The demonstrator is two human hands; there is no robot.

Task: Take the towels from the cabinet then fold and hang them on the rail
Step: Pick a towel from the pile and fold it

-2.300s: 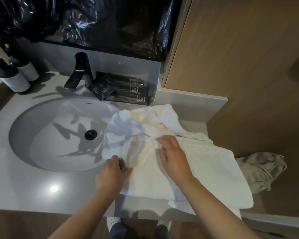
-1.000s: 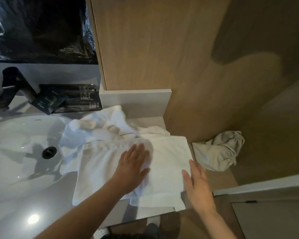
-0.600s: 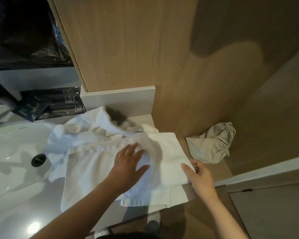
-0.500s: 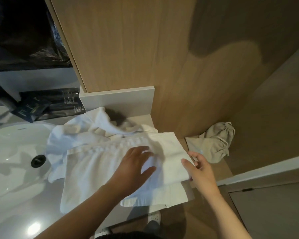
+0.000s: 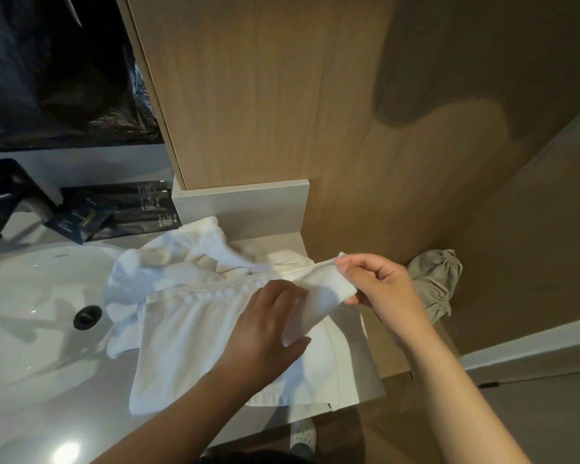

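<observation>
A white towel (image 5: 188,333) lies spread on the grey counter (image 5: 64,413) to the right of the sink, over a flatter white towel (image 5: 345,373) whose edge shows at the counter's front. A crumpled white towel (image 5: 168,259) sits behind them. My left hand (image 5: 265,333) rests flat on the middle of the top towel. My right hand (image 5: 379,286) pinches that towel's right edge and holds it lifted above the counter, folded toward the left. No rail is in view.
The white sink basin (image 5: 24,296) with a dark drain (image 5: 87,317) is at left, with a black faucet (image 5: 10,192) and dark sachets (image 5: 114,212) behind it. A wooden panel (image 5: 282,112) rises behind the counter. A beige cloth bag (image 5: 436,279) lies at right.
My right hand has taken hold of the towel's right edge and lifted it up and leftward. My left hand stays pressed on the towel's middle. The view has shifted slightly left.
</observation>
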